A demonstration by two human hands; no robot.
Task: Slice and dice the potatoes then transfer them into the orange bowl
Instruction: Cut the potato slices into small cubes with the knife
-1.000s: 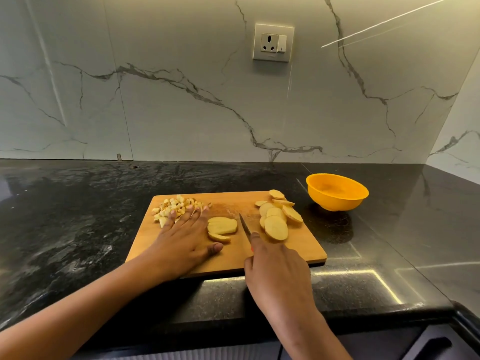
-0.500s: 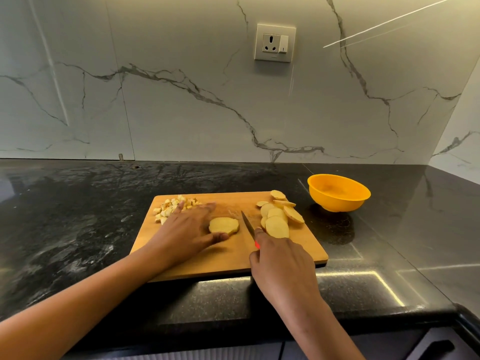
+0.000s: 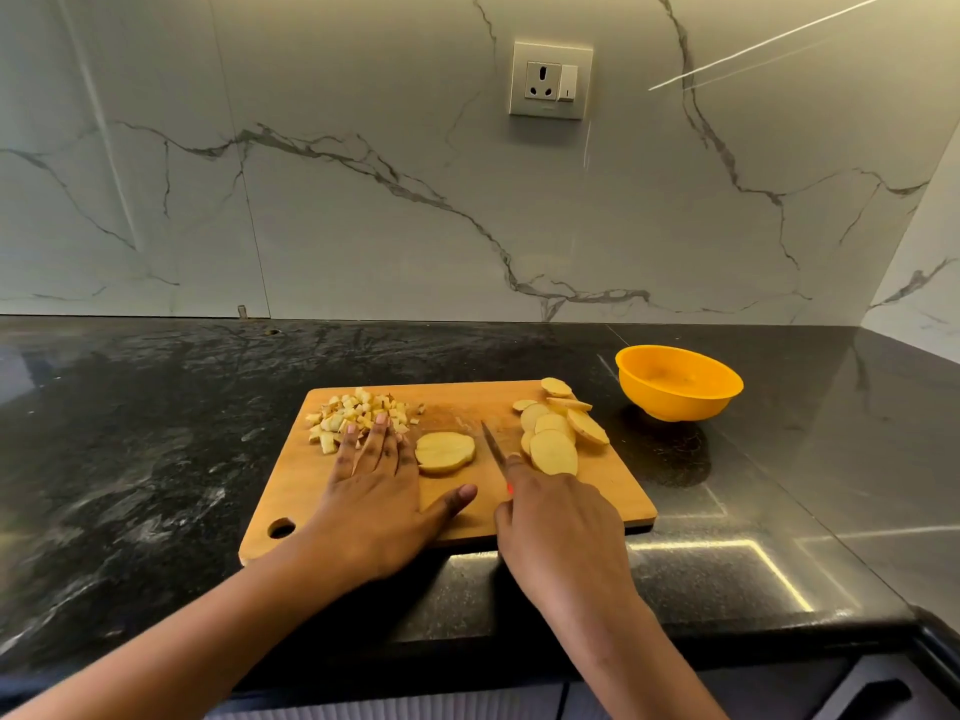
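— Black stone counter [image 3: 130, 433] runs under a white marbled wall [image 3: 363, 226] with a socket [image 3: 550, 80]. Our wooden cutting board [image 3: 608, 485] lies at its near edge.
— Where do we see the potatoes?
— All on the board. We have a diced pile [image 3: 358, 410] at the far left corner, a small stack of slices [image 3: 445, 452] in the middle, and loose slices [image 3: 553, 439] overlapping at the far right.
— And our hands?
— Our left hand [image 3: 374, 496] lies flat on the board, fingers straight. Its fingertips reach into the diced pile and its thumb is spread out on the near side of the stack. Its forefinger is just beside the stack; we cannot tell if they touch.
— The right?
— Our right hand [image 3: 561, 522] is curled round the knife [image 3: 493, 444], forefinger laid along the back of the blade. The handle is hidden but for a red bit. The blade points away from us, between the stack and the loose slices.
— The orange bowl [image 3: 675, 405]?
— Upright on the counter, off the board's far right corner, near the loose slices but apart from them.
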